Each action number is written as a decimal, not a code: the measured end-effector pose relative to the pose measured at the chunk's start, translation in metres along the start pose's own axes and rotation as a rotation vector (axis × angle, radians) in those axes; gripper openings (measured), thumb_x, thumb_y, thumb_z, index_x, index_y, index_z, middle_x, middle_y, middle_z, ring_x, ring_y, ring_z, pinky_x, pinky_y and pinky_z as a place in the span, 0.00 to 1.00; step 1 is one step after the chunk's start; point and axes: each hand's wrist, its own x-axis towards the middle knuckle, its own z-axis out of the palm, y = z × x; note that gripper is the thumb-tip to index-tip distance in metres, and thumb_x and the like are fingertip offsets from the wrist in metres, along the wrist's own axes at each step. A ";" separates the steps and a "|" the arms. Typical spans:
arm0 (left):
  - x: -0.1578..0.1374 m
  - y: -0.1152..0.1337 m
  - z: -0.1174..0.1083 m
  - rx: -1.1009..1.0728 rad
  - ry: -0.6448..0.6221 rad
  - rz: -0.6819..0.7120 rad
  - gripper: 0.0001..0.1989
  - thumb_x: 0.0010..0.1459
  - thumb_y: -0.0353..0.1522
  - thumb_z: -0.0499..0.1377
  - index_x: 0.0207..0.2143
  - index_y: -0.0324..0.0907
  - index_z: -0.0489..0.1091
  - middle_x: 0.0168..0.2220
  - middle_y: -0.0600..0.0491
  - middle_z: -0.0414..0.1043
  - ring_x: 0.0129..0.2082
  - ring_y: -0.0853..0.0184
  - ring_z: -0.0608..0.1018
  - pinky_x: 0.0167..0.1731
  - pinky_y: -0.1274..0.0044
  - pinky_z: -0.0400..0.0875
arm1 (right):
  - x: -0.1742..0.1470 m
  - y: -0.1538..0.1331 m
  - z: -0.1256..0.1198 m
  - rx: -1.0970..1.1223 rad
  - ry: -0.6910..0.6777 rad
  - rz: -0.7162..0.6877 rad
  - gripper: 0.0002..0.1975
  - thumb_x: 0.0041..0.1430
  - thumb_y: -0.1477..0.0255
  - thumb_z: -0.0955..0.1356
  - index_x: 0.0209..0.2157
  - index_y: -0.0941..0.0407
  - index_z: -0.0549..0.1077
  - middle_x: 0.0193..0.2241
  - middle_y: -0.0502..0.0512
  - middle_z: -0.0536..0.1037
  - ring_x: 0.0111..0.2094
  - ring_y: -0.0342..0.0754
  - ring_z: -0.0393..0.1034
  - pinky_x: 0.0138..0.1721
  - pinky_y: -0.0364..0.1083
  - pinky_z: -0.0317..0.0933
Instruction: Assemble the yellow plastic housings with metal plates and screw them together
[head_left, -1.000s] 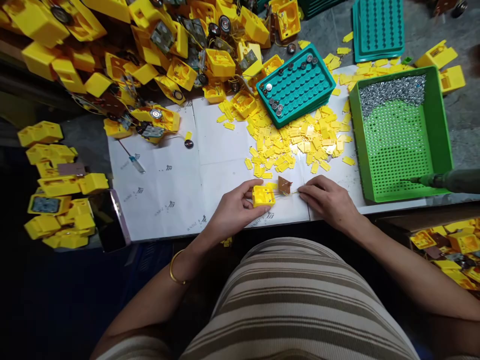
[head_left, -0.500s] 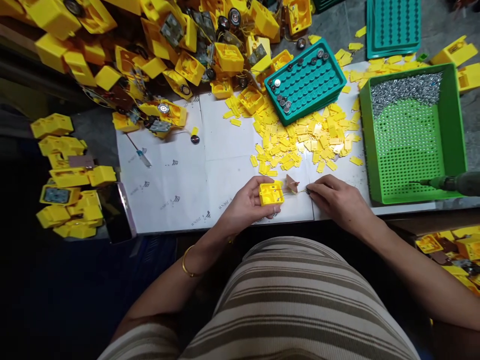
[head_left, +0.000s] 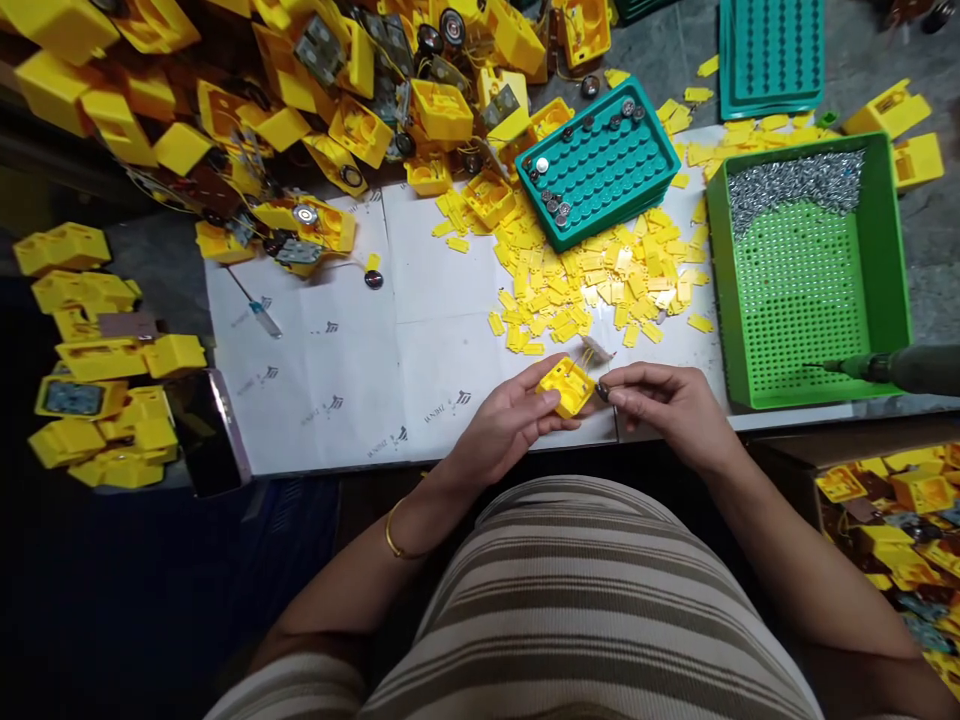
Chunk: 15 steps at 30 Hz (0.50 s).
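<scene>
My left hand (head_left: 504, 418) is closed round a small yellow plastic housing (head_left: 568, 386), its hollow side facing up. Between the thumb and fingers of my right hand (head_left: 667, 405) is a small round dark speaker (head_left: 602, 392), held right at the housing's right edge. Whether the two touch, I cannot tell. Just behind the housing a small brownish circuit board (head_left: 596, 349) hangs by thin wires. Loose yellow plastic tabs (head_left: 592, 280) lie in a heap on the white sheet beyond my hands.
Teal trays (head_left: 600, 165) with round metal parts stand behind the tabs. At right is a green basket (head_left: 814, 290) of screws, with a power driver (head_left: 900, 368) reaching over it. Wired yellow housings (head_left: 360, 130) pile up at back left. A screwdriver (head_left: 259, 308) and phone (head_left: 206, 432) lie left.
My right hand has brought the speaker left to the housing. My left hand has tilted the housing and shifted it slightly right. The circuit board has swung behind it.
</scene>
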 end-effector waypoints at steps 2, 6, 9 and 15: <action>0.000 -0.004 0.004 0.014 0.008 0.024 0.27 0.52 0.27 0.64 0.54 0.42 0.64 0.51 0.47 0.72 0.44 0.65 0.78 0.45 0.73 0.73 | 0.000 -0.002 0.005 -0.004 0.013 -0.063 0.12 0.50 0.64 0.74 0.35 0.56 0.80 0.26 0.51 0.79 0.22 0.40 0.69 0.23 0.40 0.65; 0.000 -0.009 0.010 0.009 -0.033 0.051 0.27 0.48 0.25 0.66 0.50 0.44 0.63 0.46 0.51 0.74 0.44 0.67 0.77 0.50 0.70 0.70 | -0.002 -0.003 0.010 -0.324 0.020 -0.339 0.08 0.55 0.70 0.72 0.37 0.56 0.80 0.33 0.55 0.79 0.31 0.44 0.72 0.28 0.41 0.66; 0.001 -0.011 0.011 0.039 -0.037 0.077 0.26 0.47 0.25 0.67 0.48 0.44 0.62 0.45 0.52 0.74 0.43 0.67 0.77 0.51 0.69 0.69 | -0.004 -0.004 0.009 -0.557 0.005 -0.488 0.08 0.59 0.73 0.70 0.41 0.58 0.78 0.33 0.55 0.77 0.31 0.43 0.71 0.29 0.41 0.66; 0.002 -0.014 0.009 0.094 -0.008 0.175 0.28 0.48 0.26 0.67 0.49 0.45 0.60 0.41 0.53 0.76 0.42 0.68 0.78 0.50 0.72 0.69 | -0.008 -0.012 0.009 -0.809 -0.016 -0.542 0.08 0.61 0.75 0.68 0.42 0.60 0.76 0.34 0.57 0.76 0.31 0.45 0.72 0.30 0.42 0.65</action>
